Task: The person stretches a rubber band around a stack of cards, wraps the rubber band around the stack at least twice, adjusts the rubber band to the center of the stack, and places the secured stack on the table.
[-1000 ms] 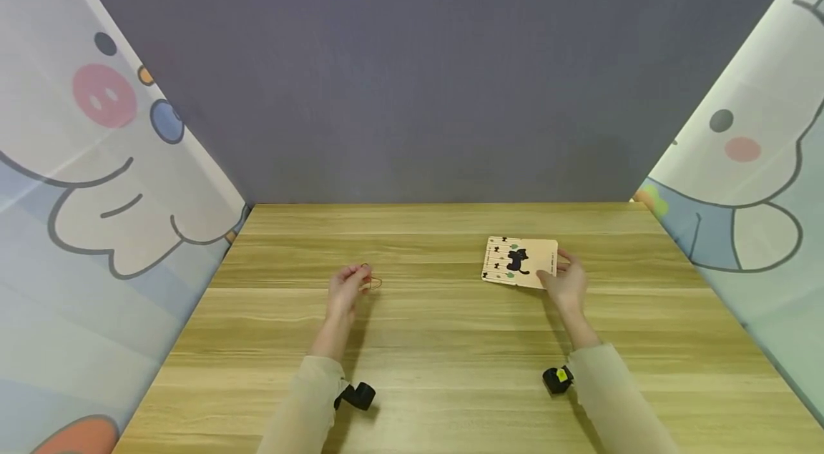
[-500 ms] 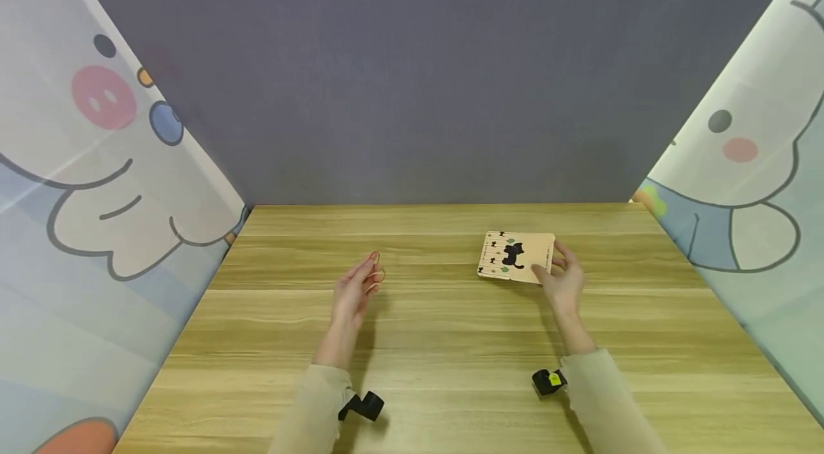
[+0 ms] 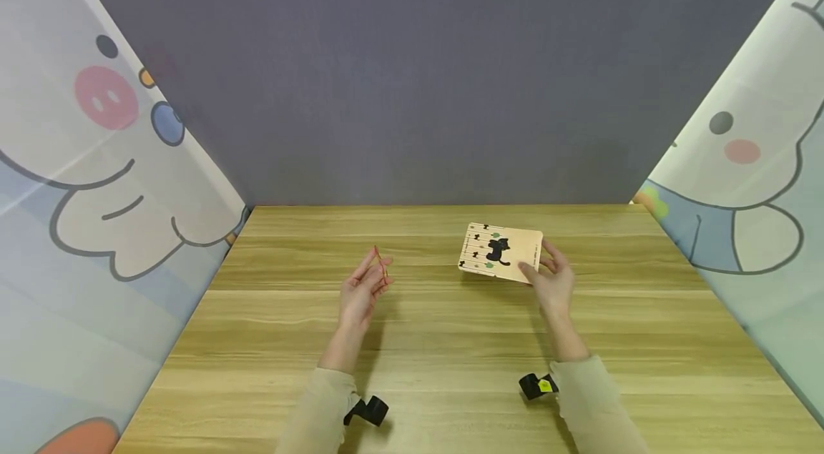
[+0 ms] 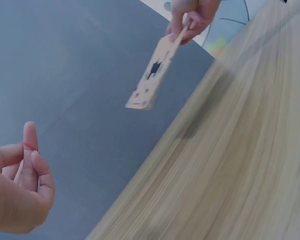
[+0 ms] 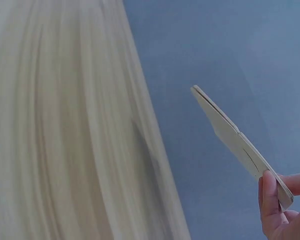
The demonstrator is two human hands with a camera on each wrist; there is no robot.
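A thin red rubber band (image 3: 383,268) is looped on the fingers of my left hand (image 3: 357,297), raised over the wooden table. In the left wrist view the band (image 4: 29,146) crosses one upright finger while the others bend in around it. My right hand (image 3: 555,288) grips a flat cream booklet (image 3: 523,245) by its right end, thumb on top and fingers beneath. Its face has a black cat and a striped left end with small prints. Seen edge-on in the right wrist view, the booklet (image 5: 235,140) has thin layers and a small notch in its edge.
The wooden table (image 3: 438,339) ends at a dark grey panel (image 3: 438,82). Cartoon-printed curtains (image 3: 84,225) stand along both sides. Black wrist cameras (image 3: 537,386) are strapped at each sleeve.
My right hand has carried the booklet left and slightly away from me. My left hand has shifted right and up, its fingers spreading as the band goes from a loose loop to taut.
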